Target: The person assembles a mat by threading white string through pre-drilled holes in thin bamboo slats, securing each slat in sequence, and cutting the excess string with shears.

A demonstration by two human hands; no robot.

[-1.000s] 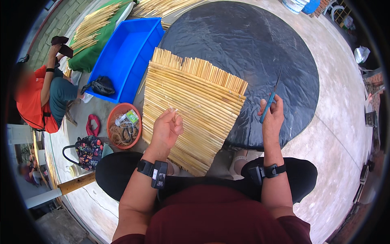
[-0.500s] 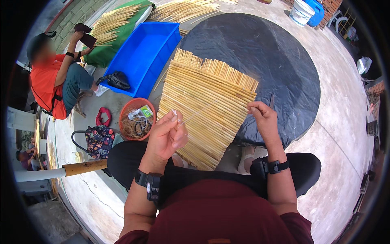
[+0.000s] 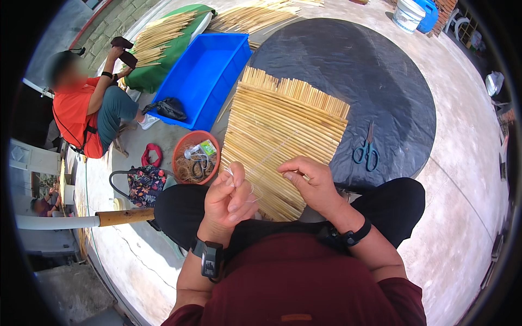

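Observation:
A mat of pale yellow stalks (image 3: 285,130) lies in front of me, its far edge uneven. My left hand (image 3: 231,195) is over its near left part, closed, with thin white thread (image 3: 231,173) looped about the fingertips and hanging in loose strands below. A pale line of thread runs on across the stalks. Over the near right part, my right hand (image 3: 312,185) has thumb and forefinger pinched together; anything between them is too fine to make out. Scissors (image 3: 367,152) with teal handles rest on black sheeting right of the mat.
Round black sheeting (image 3: 402,92) spreads under the mat's right side. To the left stand an orange basin (image 3: 179,157) of fibres, a blue tub (image 3: 206,60) and a floral bag (image 3: 144,187). A person in orange (image 3: 81,108) sits beyond, near stalks on green cloth (image 3: 144,81).
My right hand has moved left and nearer, from the mat's right edge toward my left hand. The scissors, hidden before except for a tip, now show fully. The view has shifted slightly.

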